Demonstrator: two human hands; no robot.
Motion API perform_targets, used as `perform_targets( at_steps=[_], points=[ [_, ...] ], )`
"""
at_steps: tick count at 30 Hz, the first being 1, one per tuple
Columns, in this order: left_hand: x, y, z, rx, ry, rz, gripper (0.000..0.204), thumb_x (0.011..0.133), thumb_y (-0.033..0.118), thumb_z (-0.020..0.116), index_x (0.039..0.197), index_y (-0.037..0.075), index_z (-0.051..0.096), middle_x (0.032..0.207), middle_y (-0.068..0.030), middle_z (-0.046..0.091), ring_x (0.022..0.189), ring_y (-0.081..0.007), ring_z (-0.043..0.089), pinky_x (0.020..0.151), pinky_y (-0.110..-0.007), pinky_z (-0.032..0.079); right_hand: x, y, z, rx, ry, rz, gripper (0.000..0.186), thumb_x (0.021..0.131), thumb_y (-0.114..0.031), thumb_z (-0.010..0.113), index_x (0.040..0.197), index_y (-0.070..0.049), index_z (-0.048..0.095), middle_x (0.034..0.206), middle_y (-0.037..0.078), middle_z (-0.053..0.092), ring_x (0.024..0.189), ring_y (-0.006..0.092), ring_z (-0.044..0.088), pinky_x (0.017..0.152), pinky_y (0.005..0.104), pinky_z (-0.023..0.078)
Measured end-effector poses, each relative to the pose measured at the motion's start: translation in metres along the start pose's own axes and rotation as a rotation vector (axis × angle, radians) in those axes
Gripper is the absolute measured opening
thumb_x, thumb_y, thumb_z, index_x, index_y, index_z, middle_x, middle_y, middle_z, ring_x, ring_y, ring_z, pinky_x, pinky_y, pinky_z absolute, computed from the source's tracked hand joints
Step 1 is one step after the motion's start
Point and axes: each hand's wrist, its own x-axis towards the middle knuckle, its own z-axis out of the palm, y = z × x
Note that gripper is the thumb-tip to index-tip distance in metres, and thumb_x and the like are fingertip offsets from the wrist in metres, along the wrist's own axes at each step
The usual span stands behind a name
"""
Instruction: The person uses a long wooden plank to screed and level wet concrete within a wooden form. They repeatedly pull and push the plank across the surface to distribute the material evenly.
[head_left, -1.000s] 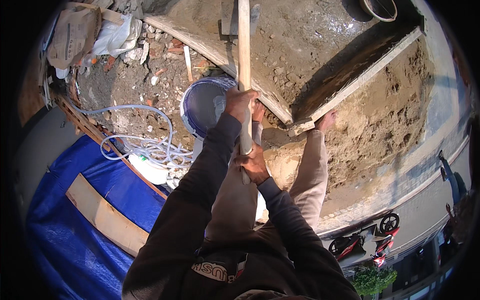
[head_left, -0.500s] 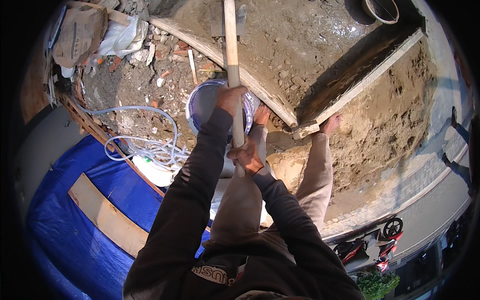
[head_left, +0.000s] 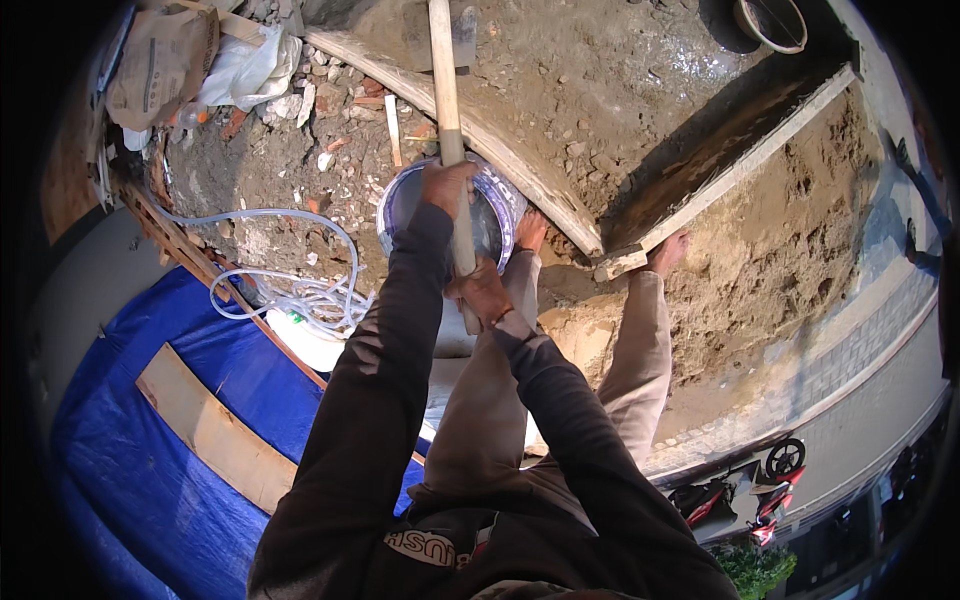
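The left hand (head_left: 447,188) closes around the wooden handle (head_left: 445,105) near the frame's centre and the right hand (head_left: 483,292) grips it lower, close to its end, a spacing that likely gives control of the flat blade (head_left: 463,40) at top centre. Beneath the handle sits a bucket (head_left: 504,190); beyond, two planks (head_left: 560,208) meet right of centre, apparently bounding the wet soil (head_left: 640,70).

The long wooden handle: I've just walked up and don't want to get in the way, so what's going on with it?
A person grips the long wooden handle with both hands, the left hand farther out and the right hand near its close end. The handle passes above a bucket and a wooden board, and its far end runs out of the picture. Wet, muddy ground lies beyond the board.
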Motion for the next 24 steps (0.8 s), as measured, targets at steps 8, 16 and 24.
perform_targets(
  at_steps=[8,16,24],
  points=[
    [-0.016,0.03,0.045,-0.026,-0.109,0.052,0.021,0.068,0.005,0.072,0.082,-0.002,0.058,0.063,-0.0055,0.055,0.048,-0.0126,0.053,0.039,-0.027,0.042,-0.029,-0.047,-0.004,0.013,0.088,-0.123,0.023,0.06,0.005,0.065,0.079,-0.002,0.053,0.062,0.003,0.052,0.048,0.0145,0.051,0.045,0.0291,0.042],
    [0.017,0.028,0.008,-0.006,-0.051,0.075,0.019,0.074,0.009,0.074,0.084,0.002,0.058,0.065,-0.0026,0.055,0.046,-0.0099,0.048,0.04,-0.024,0.039,0.025,-0.017,0.008,-0.002,0.059,-0.134,0.029,0.059,0.005,0.068,0.083,-0.001,0.053,0.065,0.005,0.054,0.052,0.0154,0.053,0.049,0.03,0.043],
    [0.009,0.03,0.015,-0.044,-0.057,0.035,0.019,0.072,0.007,0.074,0.08,0.0,0.058,0.061,-0.0035,0.052,0.045,-0.012,0.05,0.04,-0.025,0.041,-0.003,-0.044,0.002,-0.081,0.039,-0.07,0.03,0.058,0.005,0.068,0.083,0.0,0.053,0.065,0.006,0.054,0.054,0.0163,0.054,0.05,0.0311,0.044]
  ],
)
